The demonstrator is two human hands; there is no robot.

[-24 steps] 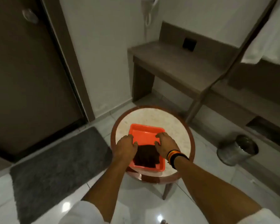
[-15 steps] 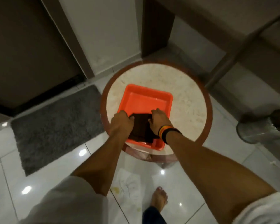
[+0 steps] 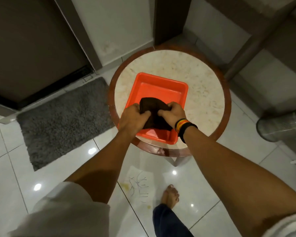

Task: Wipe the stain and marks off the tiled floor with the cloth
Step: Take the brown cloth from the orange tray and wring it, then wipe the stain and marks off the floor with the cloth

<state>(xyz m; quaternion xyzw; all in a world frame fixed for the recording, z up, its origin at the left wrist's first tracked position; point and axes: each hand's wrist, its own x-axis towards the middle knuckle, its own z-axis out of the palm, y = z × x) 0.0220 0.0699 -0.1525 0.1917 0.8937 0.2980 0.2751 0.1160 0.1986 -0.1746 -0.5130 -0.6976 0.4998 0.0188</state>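
A dark brown cloth point(image 3: 153, 113) is bunched between both my hands above an orange tray point(image 3: 161, 86) on a round marble-topped table point(image 3: 203, 93). My left hand point(image 3: 132, 118) grips the cloth's left side. Its right side is held by my right hand point(image 3: 172, 112), which wears dark and orange wristbands. On the white tiled floor point(image 3: 10, 168) below the table lie black scribbled marks point(image 3: 138, 183) and a yellowish stain point(image 3: 126, 186), just left of my bare foot point(image 3: 170, 195).
A grey shaggy mat point(image 3: 61, 124) lies on the floor at the left, in front of a dark door point(image 3: 29, 45). A metal waste bin point(image 3: 282, 127) stands at the right edge. A wooden bench leg point(image 3: 171, 19) rises behind the table.
The view has tilted down toward the floor. Both hands have gathered the cloth and lifted it up from the tray's bottom.
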